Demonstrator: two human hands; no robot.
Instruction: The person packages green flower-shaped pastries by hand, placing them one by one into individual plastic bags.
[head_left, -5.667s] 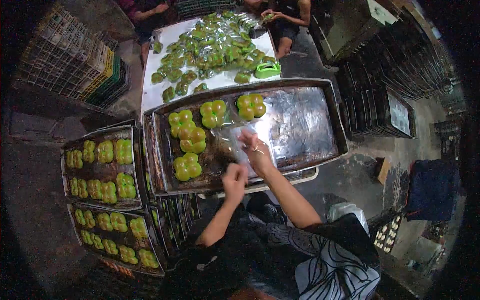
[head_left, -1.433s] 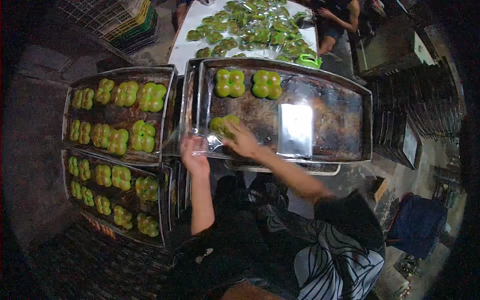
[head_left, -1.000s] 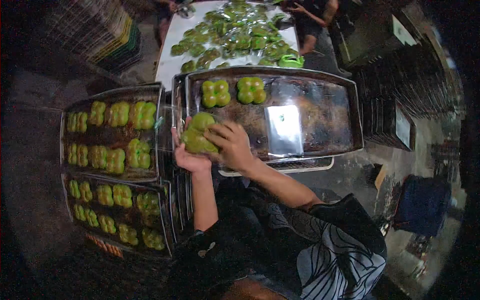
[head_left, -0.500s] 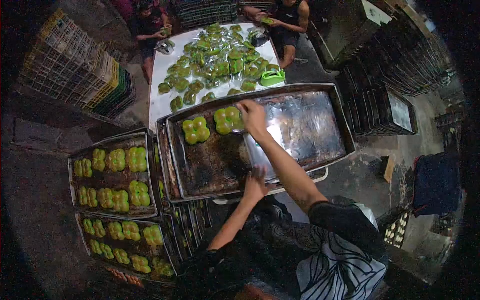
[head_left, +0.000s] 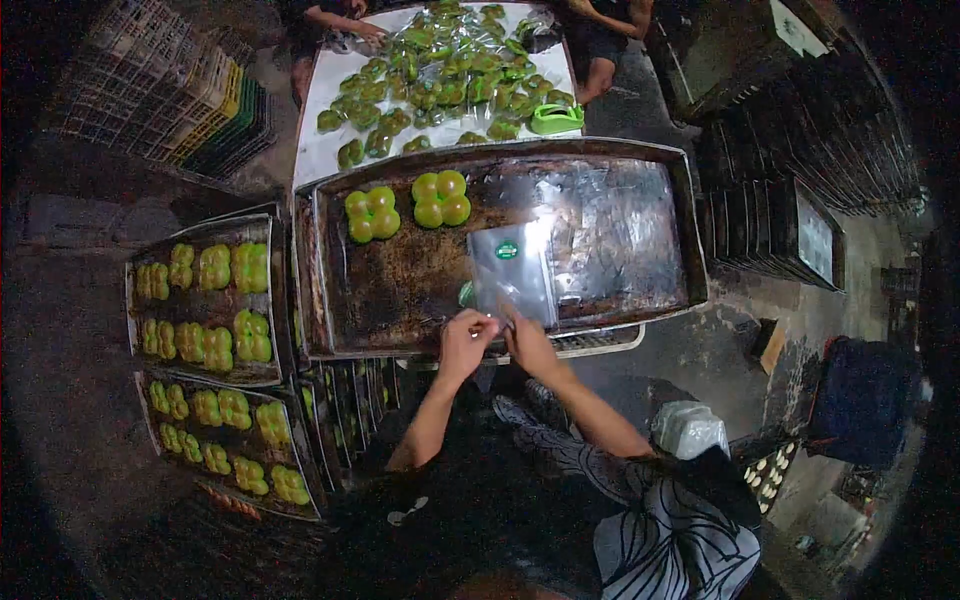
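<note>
A dark metal tray (head_left: pixel 400 290) lies in front of me with two green four-lobed buns (head_left: pixel 441 199) at its upper left. Clear plastic bags (head_left: pixel 515 270) with a green label rest at the tray's middle, near its front edge. At the lower edge of those bags is my right hand (head_left: pixel 528 340), its fingers closed on them. My left hand (head_left: pixel 468 340) is just left of it, fingers pinched together near the bag's corner; what they hold, if anything, is too small to name.
Beyond the tray, a white table (head_left: pixel 315 115) bears many bagged green buns and a green tape dispenser (head_left: pixel 556 119). Two people sit at its far sides. Trays of green buns (head_left: pixel 205 320) are at left, stacked crates (head_left: pixel 165 80) behind, more trays (head_left: pixel 800 235) at right.
My right hand has moved from the upper bun down to the bags' lower edge. My left hand has shifted left and closed. The view has shifted, and both buns remain in the tray.
</note>
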